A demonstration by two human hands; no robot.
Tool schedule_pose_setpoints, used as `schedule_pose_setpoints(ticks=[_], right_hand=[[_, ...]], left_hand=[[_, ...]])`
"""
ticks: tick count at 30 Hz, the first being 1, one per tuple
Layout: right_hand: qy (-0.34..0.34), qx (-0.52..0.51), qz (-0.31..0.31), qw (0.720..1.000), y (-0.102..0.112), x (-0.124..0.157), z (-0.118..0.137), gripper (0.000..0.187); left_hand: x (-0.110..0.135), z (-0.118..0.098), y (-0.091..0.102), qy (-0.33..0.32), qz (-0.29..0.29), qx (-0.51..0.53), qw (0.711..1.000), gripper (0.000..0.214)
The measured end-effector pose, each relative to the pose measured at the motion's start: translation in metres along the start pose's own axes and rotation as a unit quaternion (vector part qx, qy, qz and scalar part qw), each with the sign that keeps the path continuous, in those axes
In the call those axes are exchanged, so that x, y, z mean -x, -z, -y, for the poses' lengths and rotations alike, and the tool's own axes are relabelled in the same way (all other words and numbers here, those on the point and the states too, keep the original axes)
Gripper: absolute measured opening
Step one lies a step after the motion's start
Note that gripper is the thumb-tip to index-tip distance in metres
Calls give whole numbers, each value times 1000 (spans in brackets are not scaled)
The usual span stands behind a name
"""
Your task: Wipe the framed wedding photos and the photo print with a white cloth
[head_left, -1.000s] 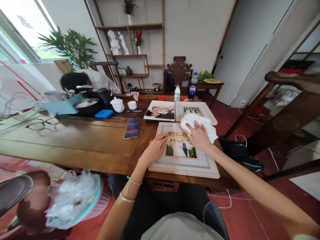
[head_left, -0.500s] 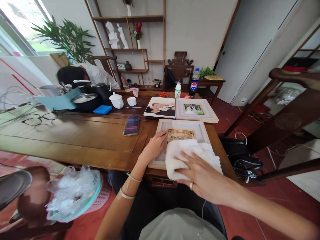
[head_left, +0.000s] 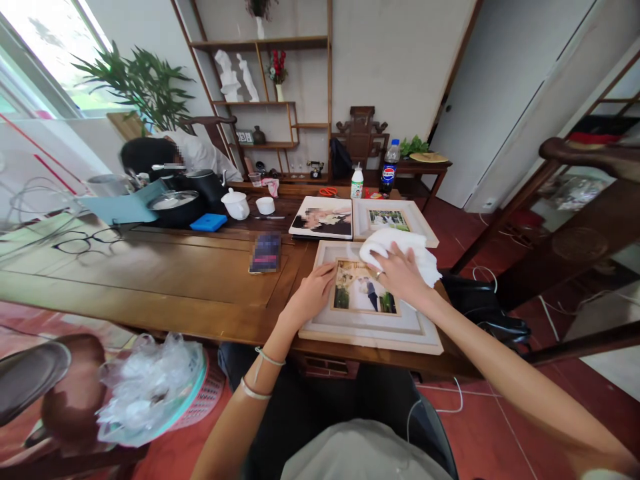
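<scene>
The white cloth is up at the far right corner of the near picture frame now. Half a second ago it was bunched down at the near edge, covering the lower half of the photo, so it has gone the whole way back up the glass. That's the same corner it sat in a second ago. The right hand is on top of it, fingers curled over the folds, gripping the cloth and pressing it against the frame. With the cloth away, the photo in the middle shows in full again.

The left hand hasn't budged: it lies open, fingertips on the left inner border of the frame, pinning it flat. The frame lies at the near right end of the wooden table, its near edge jutting a little past the table's rim, just as before.

Just beyond it, a second frame lies flat, the cloth's far edge overlapping its near rim. An unframed print sits to the left, touching that frame. A phone rests left of the near frame, unmoved.

Farther back stand a cola bottle and a small white bottle. Across the table, another person bends low behind the dark pots.
</scene>
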State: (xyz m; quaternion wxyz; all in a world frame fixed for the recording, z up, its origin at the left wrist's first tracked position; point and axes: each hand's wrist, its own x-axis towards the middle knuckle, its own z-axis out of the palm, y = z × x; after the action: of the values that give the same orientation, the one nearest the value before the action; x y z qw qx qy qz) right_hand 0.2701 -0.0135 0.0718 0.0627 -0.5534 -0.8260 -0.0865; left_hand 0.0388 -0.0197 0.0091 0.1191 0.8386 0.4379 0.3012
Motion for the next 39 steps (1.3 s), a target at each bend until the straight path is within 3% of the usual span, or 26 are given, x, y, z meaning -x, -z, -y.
schedule_pose_setpoints(ticks=[3,6,9,12,15,23,27,32,36,39], right_hand=[[50,-1,65,997,8,4,30,42],[121,-37,106,986,17,26,69,36],[152,-71,89,982,21,48,101,37],[154,-77,76,982,18,62,111,43],[157,-83,88,980,15,76,96,38],[97,-79,75,989,33,119,11,43],[81,-66,37,994,22,101,-15,38],[6,-40,-33,999,-3,31,-32,42],[-14,-28,-38,999,-11,-15,-25,44],[50,-24,-3,998,-8,-12,-8,41]], left_hand=[[0,2,-1,1,-7,9,1000,41],[-1,7,-3,-5,-11,25,1000,40],[-5,12,-7,13,-14,20,1000,38],[-7,14,-9,26,-16,8,999,38],[-5,11,-6,6,-20,15,1000,38],[-1,7,-2,-2,-12,15,1000,37],[-2,8,-3,0,-4,12,1000,38],[-2,6,-2,-6,-11,12,1000,37],[-2,3,-2,-2,-11,8,1000,38],[-2,2,-2,4,-9,3,1000,38]])
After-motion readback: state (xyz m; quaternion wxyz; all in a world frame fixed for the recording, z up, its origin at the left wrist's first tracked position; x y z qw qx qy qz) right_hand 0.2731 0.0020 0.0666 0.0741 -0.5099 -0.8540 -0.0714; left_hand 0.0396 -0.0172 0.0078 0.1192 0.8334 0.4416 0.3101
